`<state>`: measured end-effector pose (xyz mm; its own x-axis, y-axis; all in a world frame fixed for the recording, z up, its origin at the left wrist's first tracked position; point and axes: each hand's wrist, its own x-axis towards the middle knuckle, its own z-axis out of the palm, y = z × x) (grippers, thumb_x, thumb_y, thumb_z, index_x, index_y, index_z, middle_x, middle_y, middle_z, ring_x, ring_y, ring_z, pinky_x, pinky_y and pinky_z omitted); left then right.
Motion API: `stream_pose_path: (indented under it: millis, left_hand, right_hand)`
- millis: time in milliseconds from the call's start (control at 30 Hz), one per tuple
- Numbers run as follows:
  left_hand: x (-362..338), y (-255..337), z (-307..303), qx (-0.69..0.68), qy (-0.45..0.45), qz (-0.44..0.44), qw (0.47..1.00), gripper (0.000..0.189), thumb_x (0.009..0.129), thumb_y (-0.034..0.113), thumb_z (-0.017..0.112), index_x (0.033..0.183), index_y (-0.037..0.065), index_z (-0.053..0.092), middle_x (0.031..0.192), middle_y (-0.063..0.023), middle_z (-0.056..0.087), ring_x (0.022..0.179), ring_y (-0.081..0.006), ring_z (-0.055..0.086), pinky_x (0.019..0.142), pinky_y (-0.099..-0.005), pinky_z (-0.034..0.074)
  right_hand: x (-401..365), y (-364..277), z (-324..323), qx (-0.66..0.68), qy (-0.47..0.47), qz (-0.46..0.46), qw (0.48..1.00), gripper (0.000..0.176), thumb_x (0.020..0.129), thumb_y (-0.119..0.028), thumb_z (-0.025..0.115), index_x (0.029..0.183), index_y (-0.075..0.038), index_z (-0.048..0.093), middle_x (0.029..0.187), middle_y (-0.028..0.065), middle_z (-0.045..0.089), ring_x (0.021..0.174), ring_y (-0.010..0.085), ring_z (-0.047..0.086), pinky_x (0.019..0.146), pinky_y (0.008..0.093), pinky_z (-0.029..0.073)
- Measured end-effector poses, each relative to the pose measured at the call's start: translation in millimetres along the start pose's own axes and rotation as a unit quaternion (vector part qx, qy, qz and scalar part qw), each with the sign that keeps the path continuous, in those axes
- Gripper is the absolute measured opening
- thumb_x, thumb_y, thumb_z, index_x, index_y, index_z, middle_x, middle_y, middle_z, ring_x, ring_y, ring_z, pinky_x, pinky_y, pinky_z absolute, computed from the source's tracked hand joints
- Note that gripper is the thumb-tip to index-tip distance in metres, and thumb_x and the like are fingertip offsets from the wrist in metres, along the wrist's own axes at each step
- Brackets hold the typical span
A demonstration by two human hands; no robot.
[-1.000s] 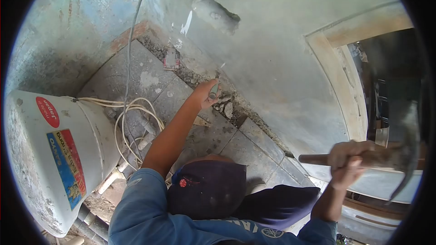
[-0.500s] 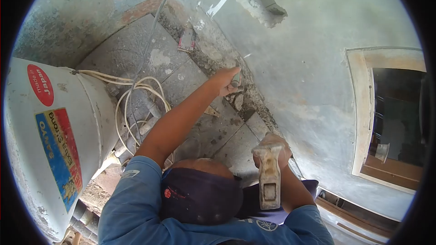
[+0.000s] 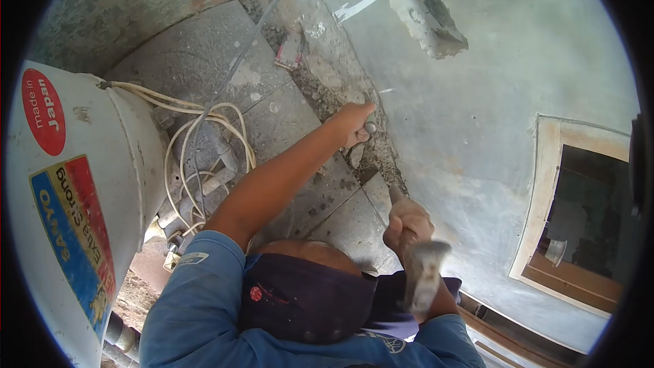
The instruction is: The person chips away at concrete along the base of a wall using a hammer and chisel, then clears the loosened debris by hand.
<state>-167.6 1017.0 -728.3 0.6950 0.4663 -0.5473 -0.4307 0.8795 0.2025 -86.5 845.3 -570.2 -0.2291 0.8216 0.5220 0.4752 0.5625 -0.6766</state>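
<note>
A chisel [image 3: 370, 127], mostly hidden, is gripped in the left hand [image 3: 353, 123] at the wall [image 3: 490, 88]; a hammer [image 3: 422, 269], its head motion-blurred, is clenched in the right hand [image 3: 407, 221].

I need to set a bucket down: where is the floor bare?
Bare floor tiles lie between the far wall, the rubble strip and the cable coil; another lies between left hand and right hand. Crowded: beside the white tank and around the chisel.
</note>
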Motion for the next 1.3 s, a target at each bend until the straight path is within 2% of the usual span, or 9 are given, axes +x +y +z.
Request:
stream_pose_path:
  millis: [67, 267, 400, 500, 833, 900, 1000, 1233, 1300]
  left_hand:
    - [-8, 1, 11, 0.012, 0.043, 0.002, 0.999, 0.025, 0.090, 0.028, 0.056, 0.082, 0.005, 0.053, 0.064, -0.0036, 0.049, 0.045, -0.0114, 0.040, 0.039, -0.0268, 0.031]
    - [-15, 10, 21, 0.005, 0.088, -0.011, 0.996, 0.022, 0.090, 0.025, 0.056, 0.085, 0.003, 0.052, 0.067, -0.0060, 0.049, 0.050, -0.0132, 0.047, 0.044, -0.0288, 0.041]
    - [-9, 6, 12, 0.001, 0.031, -0.005, 1.000, 0.022, 0.090, 0.024, 0.055, 0.088, 0.003, 0.050, 0.068, -0.0036, 0.044, 0.053, -0.0126, 0.046, 0.044, -0.0302, 0.038]
    - [-21, 8, 28, 0.007, 0.088, -0.004, 0.996, 0.022, 0.090, 0.023, 0.055, 0.082, 0.004, 0.047, 0.066, -0.0023, 0.038, 0.050, -0.0112, 0.039, 0.042, -0.0301, 0.028]
    - [-7, 4, 16, -0.022, 0.023, -0.005, 0.999, 0.026, 0.090, 0.024, 0.054, 0.074, 0.008, 0.042, 0.063, -0.0029, 0.037, 0.049, -0.0122, 0.039, 0.042, -0.0311, 0.027]
    - [-1, 1, 12, -0.013, -0.016, -0.012, 1.000, 0.026, 0.091, 0.025, 0.054, 0.076, 0.006, 0.043, 0.062, -0.0032, 0.037, 0.048, -0.0122, 0.039, 0.042, -0.0311, 0.027]
    - [-16, 10, 26, 0.028, 0.106, -0.003, 0.994, 0.024, 0.090, 0.025, 0.054, 0.078, 0.006, 0.045, 0.059, -0.0025, 0.037, 0.045, -0.0119, 0.038, 0.041, -0.0308, 0.026]
    - [-3, 3, 19, -0.023, 0.038, -0.024, 0.999, 0.021, 0.089, 0.024, 0.054, 0.083, 0.006, 0.048, 0.066, -0.0028, 0.042, 0.050, -0.0118, 0.042, 0.047, -0.0304, 0.036]
    - [-4, 1, 20, -0.017, 0.038, -0.002, 0.999, 0.023, 0.089, 0.022, 0.051, 0.077, 0.005, 0.041, 0.062, -0.0024, 0.034, 0.046, -0.0116, 0.034, 0.040, -0.0292, 0.027]
  right_hand:
    - [-33, 41, -4, -0.304, -0.175, 0.304, 0.886, 0.011, 0.080, -0.009, 0.061, 0.082, -0.004, 0.052, 0.060, 0.0149, 0.051, 0.052, 0.0355, 0.054, 0.053, 0.0409, 0.047]
    - [6, -28, -6, -0.392, -0.104, 0.253, 0.878, 0.016, 0.088, -0.010, 0.056, 0.074, -0.005, 0.049, 0.067, 0.0092, 0.054, 0.047, 0.0224, 0.050, 0.056, 0.0347, 0.051]
    - [27, -32, 17, 0.062, 0.034, 0.011, 0.997, 0.031, 0.093, -0.020, 0.048, 0.066, -0.005, 0.043, 0.050, 0.0048, 0.045, 0.048, 0.0144, 0.046, 0.064, 0.0371, 0.054]
    - [-21, 30, 13, -0.324, -0.145, 0.407, 0.842, 0.009, 0.085, -0.008, 0.056, 0.081, 0.000, 0.058, 0.059, 0.0153, 0.053, 0.049, 0.0325, 0.051, 0.057, 0.0354, 0.048]
    - [11, -10, 6, 0.107, 0.017, 0.011, 0.994, 0.008, 0.085, -0.004, 0.054, 0.094, -0.003, 0.052, 0.062, 0.0070, 0.050, 0.049, 0.0181, 0.047, 0.063, 0.0364, 0.052]
    - [-34, 31, 4, -0.360, -0.160, 0.226, 0.891, 0.032, 0.083, -0.005, 0.056, 0.114, -0.003, 0.055, 0.068, 0.0149, 0.054, 0.056, 0.0258, 0.053, 0.062, 0.0343, 0.049]
    - [-36, 40, 12, -0.310, -0.036, 0.309, 0.898, 0.019, 0.090, -0.013, 0.054, 0.073, -0.006, 0.049, 0.057, 0.0078, 0.049, 0.050, 0.0142, 0.045, 0.048, 0.0295, 0.039]
    - [11, -21, 8, 0.048, 0.077, 0.092, 0.992, 0.014, 0.092, -0.012, 0.051, 0.080, -0.009, 0.046, 0.056, 0.0065, 0.049, 0.048, 0.0140, 0.044, 0.049, 0.0310, 0.045]
    - [7, -28, 15, -0.439, -0.145, 0.226, 0.857, 0.014, 0.086, -0.004, 0.054, 0.073, -0.001, 0.050, 0.063, 0.0129, 0.053, 0.054, 0.0202, 0.052, 0.067, 0.0341, 0.052]
